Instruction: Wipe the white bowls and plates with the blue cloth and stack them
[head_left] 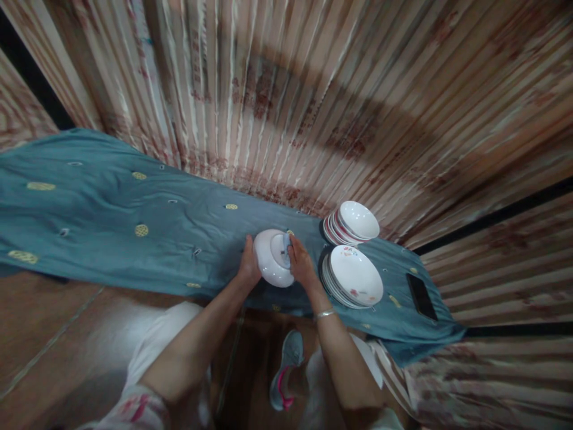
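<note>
A white bowl (268, 269) is held tilted above the front part of the cloth-covered table, its underside and foot ring facing me. My left hand (249, 263) grips the bowl's left rim, thumb up along the side. My right hand (301, 260) is closed on a small light-blue cloth (285, 248) pressed against the bowl's base. To the right of my right hand stands a stack of white plates (356, 275) with a floral pattern. Just behind it is a stack of white bowls (358, 221) with reddish bands on their sides.
A teal cloth with yellow patterns (111, 203) covers the long narrow table. A black phone (421, 297) lies near its right end. Pleated curtains (277, 107) hang along the back and right. Dark metal bars (501, 215) cross the right side. Below is a brown floor (58, 322).
</note>
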